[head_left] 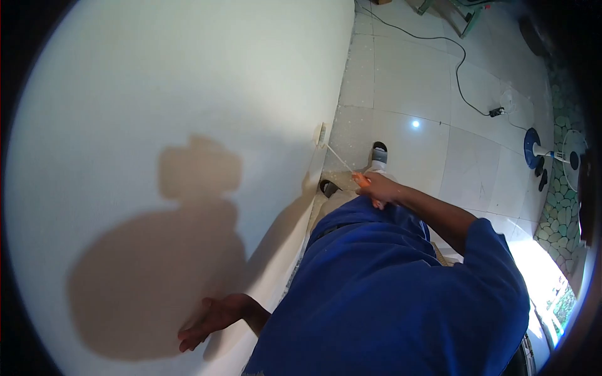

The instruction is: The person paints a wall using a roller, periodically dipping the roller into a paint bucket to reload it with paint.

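My right hand [379,188] is wrapped around the orange handle of what looks like a small paint roller [341,158]. Its thin pale rod slants up and left to a narrow head at the lower part of the white wall [263,81]; the head is too small to make out fully. Low in the view, my left hand [210,319] is beside the wall with its fingers stretched out and nothing in it. A large shadow of my head and body falls across the wall.
Pale floor tiles [407,81] run along the wall, with white specks near its foot. A black cable [461,59] leads to a socket block [496,112]. A fan [552,153] with a blue base stands at right, near dark slippers [542,178]. Green metal legs [469,25] are at the top.
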### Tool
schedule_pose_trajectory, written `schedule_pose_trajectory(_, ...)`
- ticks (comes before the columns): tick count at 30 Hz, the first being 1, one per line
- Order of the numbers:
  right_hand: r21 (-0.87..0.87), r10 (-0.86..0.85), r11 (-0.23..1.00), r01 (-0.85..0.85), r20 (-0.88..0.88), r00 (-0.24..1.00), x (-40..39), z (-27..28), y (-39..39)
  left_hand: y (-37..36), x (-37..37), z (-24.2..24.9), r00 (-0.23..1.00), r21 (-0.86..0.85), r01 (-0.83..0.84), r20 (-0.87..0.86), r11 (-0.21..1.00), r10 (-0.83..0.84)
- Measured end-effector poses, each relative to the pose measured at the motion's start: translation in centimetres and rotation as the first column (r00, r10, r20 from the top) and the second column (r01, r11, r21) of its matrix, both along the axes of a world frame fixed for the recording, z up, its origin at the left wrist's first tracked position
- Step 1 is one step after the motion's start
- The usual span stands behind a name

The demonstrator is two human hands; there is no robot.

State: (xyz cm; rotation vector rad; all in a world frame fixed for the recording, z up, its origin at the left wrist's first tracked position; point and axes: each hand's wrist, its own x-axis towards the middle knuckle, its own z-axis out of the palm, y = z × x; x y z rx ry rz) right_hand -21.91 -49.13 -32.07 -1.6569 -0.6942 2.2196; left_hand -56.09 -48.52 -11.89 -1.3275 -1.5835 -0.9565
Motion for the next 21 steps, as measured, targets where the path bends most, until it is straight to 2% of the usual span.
schedule_pose_trajectory(4,0.076,0.065,0.995,-0.066,0.017,0.998,2.2,2.9,-3.7,0.0,0.3,0.1,0.999,-0.028,0.031,-0.020,0.999,-0.031)
schedule_pose_trajectory(5,0.301,0.064,0.950,-0.082,0.071,0.995,2.6,2.9,-5.4,0.1,0.5,0.2,0.999,-0.045,0.017,-0.030,0.999,-0.018)
schedule_pose_trajectory(7,0.508,0.057,0.854,-0.109,0.117,0.991,3.3,5.1,-6.8,0.0,0.8,0.4,0.999,-0.064,-0.002,-0.043,0.998,-0.001)
schedule_pose_trajectory(9,0.285,0.085,0.955,-0.078,-0.013,0.996,5.1,11.2,-6.2,0.3,0.6,0.2,0.999,-0.031,0.037,-0.004,0.999,-0.037)
schedule_pose_trajectory(10,0.286,0.082,0.955,-0.075,-0.012,0.997,5.8,12.6,-5.6,0.4,0.8,0.1,0.999,-0.030,0.041,-0.003,0.999,-0.041)
schedule_pose_trajectory(12,-0.077,0.153,0.984,-0.163,-0.115,0.981,7.0,13.9,-4.7,0.4,0.7,-0.4,0.999,-0.009,-0.038,0.022,0.999,0.038)
schedule_pose_trajectory(13,-0.073,0.152,0.984,-0.160,-0.109,0.982,7.2,12.7,-5.4,0.3,0.8,-0.4,0.999,-0.004,-0.036,0.028,0.999,0.036)
schedule_pose_trajectory(15,0.100,0.026,0.995,-0.010,-0.154,0.988,6.7,6.9,-6.5,0.5,0.3,-0.5,0.997,0.044,-0.077,-0.026,0.996,0.079)
schedule_pose_trajectory(18,0.111,-0.022,0.993,0.036,-0.125,0.992,6.2,0.9,-4.7,1.1,1.1,-0.6,0.989,0.037,-0.147,-0.002,0.988,0.147)
schedule_pose_trajectory(19,0.112,-0.002,0.994,0.017,-0.127,0.992,6.4,-0.6,-3.9,1.3,0.5,-0.7,0.985,0.034,-0.163,-0.053,0.986,0.165)
schedule_pose_trajectory(21,-0.035,0.050,0.998,-0.054,-0.107,0.993,6.6,-3.2,-2.2,1.4,0.9,-0.8,0.979,0.039,-0.201,-0.031,0.979,0.203)
